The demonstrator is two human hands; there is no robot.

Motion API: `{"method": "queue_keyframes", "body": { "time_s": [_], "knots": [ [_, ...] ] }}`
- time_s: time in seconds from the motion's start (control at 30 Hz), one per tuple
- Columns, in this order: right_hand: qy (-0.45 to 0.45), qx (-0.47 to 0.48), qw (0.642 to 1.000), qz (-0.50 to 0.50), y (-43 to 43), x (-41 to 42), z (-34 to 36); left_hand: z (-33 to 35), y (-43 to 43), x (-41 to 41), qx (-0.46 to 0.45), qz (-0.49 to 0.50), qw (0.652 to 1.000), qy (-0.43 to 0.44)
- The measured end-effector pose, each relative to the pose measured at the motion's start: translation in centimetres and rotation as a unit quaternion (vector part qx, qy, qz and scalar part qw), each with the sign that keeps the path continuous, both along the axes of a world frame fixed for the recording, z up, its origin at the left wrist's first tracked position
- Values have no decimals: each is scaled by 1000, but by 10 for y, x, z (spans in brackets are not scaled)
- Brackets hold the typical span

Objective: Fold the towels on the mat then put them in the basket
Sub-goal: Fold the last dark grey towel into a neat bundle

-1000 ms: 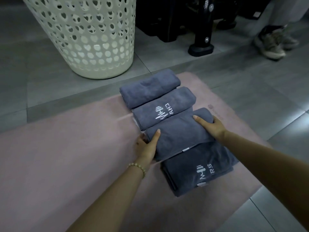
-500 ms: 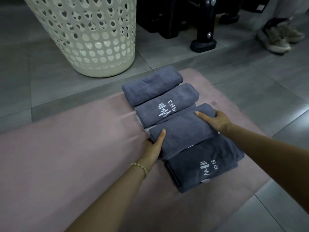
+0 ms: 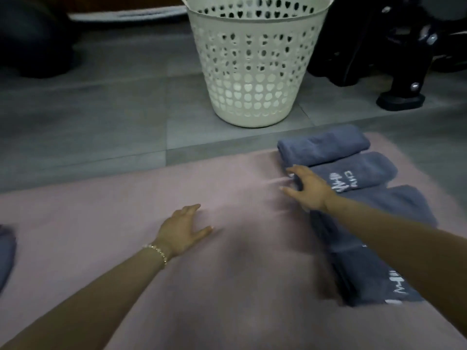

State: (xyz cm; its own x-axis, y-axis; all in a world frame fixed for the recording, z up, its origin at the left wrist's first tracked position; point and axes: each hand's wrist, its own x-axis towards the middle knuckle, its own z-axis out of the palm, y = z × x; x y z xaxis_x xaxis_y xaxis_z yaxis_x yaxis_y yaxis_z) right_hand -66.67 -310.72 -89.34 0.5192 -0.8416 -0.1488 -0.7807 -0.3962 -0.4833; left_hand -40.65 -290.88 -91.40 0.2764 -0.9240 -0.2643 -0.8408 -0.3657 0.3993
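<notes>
left hand (image 3: 182, 229) flat, fingers spread, on mat (image 3: 113, 218), centre frame | right hand (image 3: 307, 190) splayed at left end of folded towels (image 3: 326, 147), gripping nothing | basket (image 3: 252, 72) top centre

Grey tiled floor (image 3: 101, 117), black metal equipment legs (image 3: 401, 97) at right, dim light

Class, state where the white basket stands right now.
In the head view the white basket stands top centre on the floor, just beyond the pink mat, behind and left of the farthest folded towel.
</notes>
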Motion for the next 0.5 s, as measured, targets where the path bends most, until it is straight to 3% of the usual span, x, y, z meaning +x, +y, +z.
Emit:
{"method": "queue_keyframes", "body": {
  "time_s": [0.17, 0.33, 0.5],
  "knots": [
    [88, 42, 980, 176, 65, 122, -29, 4, 127, 118, 55, 90, 991, -81],
    [87, 59, 942, 320, 157, 236, -57, -1, 279, 199, 126, 224, 961, -102],
    [66, 72, 912, 398, 240, 313, -82, -14, 371, 241, 104, 337, 930, -103]
  ]
}}
